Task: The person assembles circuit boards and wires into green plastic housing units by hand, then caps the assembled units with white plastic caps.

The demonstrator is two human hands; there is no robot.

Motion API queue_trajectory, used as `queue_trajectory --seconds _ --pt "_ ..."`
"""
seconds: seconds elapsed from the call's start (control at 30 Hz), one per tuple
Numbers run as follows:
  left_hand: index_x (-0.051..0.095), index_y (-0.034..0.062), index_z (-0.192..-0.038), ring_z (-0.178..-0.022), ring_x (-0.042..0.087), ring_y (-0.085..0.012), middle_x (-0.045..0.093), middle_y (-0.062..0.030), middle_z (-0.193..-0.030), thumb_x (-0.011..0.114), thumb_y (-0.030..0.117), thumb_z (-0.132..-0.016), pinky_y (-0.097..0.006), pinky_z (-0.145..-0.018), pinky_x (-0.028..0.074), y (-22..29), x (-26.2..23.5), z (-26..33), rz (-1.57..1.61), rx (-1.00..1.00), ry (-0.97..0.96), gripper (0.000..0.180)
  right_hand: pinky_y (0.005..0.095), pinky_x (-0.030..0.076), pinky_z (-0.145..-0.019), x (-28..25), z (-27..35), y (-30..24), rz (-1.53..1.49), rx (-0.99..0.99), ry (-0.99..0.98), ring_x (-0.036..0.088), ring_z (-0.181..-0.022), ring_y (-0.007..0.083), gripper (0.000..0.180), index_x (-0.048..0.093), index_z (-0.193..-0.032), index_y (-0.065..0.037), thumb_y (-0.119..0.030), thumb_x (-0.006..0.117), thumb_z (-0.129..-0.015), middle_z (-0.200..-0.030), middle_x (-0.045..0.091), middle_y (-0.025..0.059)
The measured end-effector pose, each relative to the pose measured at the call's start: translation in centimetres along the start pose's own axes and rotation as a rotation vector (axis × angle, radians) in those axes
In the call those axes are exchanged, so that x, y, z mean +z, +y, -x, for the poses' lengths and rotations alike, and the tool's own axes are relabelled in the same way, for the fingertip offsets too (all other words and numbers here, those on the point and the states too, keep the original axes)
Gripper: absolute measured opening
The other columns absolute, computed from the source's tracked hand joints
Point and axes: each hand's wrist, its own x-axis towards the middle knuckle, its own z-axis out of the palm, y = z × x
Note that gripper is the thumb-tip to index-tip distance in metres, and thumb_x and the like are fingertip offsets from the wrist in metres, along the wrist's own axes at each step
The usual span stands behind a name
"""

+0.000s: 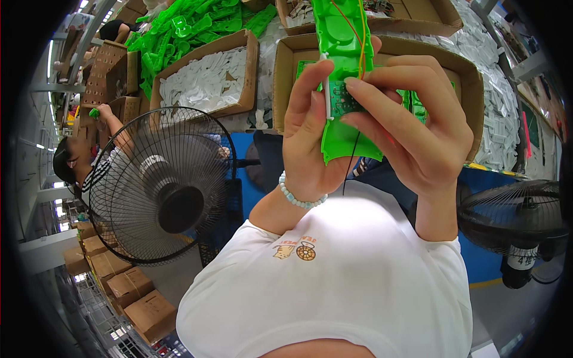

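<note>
Now left hand clasps green casing; right hand arched, fingertips at circuit board, pinch unclear.

shell: bright green | circuit board: dark green | wires: red, yellow, black

Brightly lit, bent by fisheye toward a black rim.
Lit from overhead, with ceiling lamps at far left; nearly washed out on the white shirt; softer toward the edges.
</note>
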Motion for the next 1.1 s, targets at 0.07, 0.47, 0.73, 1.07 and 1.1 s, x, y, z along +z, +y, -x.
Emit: queue_trajectory --seconds 0.07,0.47,0.73,1.07,1.1 --pt "0.044 0.0153 -0.138 -0.119 0.056 -0.0365 0.024 -0.0272 -0.152 0.037 0.022 -0.105 -0.046 -0.097 0.053 -0.2 0.0 0.1 0.0 0.001 -0.01 0.035 0.0332 0.047 -0.062 0.0 0.2 0.1 -0.01 -0.003 0.003 0.061 -0.077 0.0281 0.038 0.073 -0.093 0.001 -0.013 0.08 -0.058 -0.086 0.064 0.0112" --pt "0.046 0.0206 -0.134 -0.121 0.054 -0.0327 0.02 -0.0267 -0.154 0.037 0.021 -0.105 -0.041 -0.095 0.054 -0.1 1.9 1.2 0.032 0.0 0.15 0.031 0.0332 0.046 -0.062 -0.8 0.2 -0.5 -0.096 -0.013 -0.017 0.059 -0.075 0.0271 0.038 0.073 -0.094 -0.001 -0.015 0.081 -0.059 -0.084 0.06 0.0107" --pt "0.047 0.0093 -0.128 -0.118 0.055 -0.0413 0.034 -0.0311 -0.144 0.05 0.016 -0.099 -0.057 -0.102 0.045 0.5 -1.2 1.6 -0.329 -0.029 0.194 0.03 0.0334 0.051 -0.067 -0.1 2.8 0.1 -0.063 0.098 -0.011 0.06 -0.079 0.0236 0.052 0.068 -0.111 0.002 -0.012 0.082 -0.063 -0.097 0.063 0.0131" --pt "0.064 -0.0013 -0.111 -0.134 0.04 -0.0406 0.037 -0.0229 -0.144 0.061 -0.005 -0.088 -0.05 -0.108 0.039 -2.3 -6.1 3.7 -0.744 -0.12 0.01 0.024 0.0408 0.05 -0.088 -0.6 9.8 -1.0 -0.215 0.864 -0.177 0.062 -0.104 0.0342 0.055 0.059 -0.122 0.002 -0.019 0.079 -0.075 -0.112 0.065 0.0191" --pt "0.064 -0.0027 -0.113 -0.134 0.04 -0.0409 0.036 -0.0231 -0.145 0.06 -0.003 -0.089 -0.049 -0.109 0.037 -2.5 -5.7 3.5 -0.755 -0.149 -0.02 0.024 0.0396 0.051 -0.085 -0.9 10.1 -0.6 -0.144 0.83 -0.165 0.065 -0.099 0.0329 0.054 0.059 -0.119 0.004 -0.019 0.08 -0.074 -0.107 0.067 0.0192"
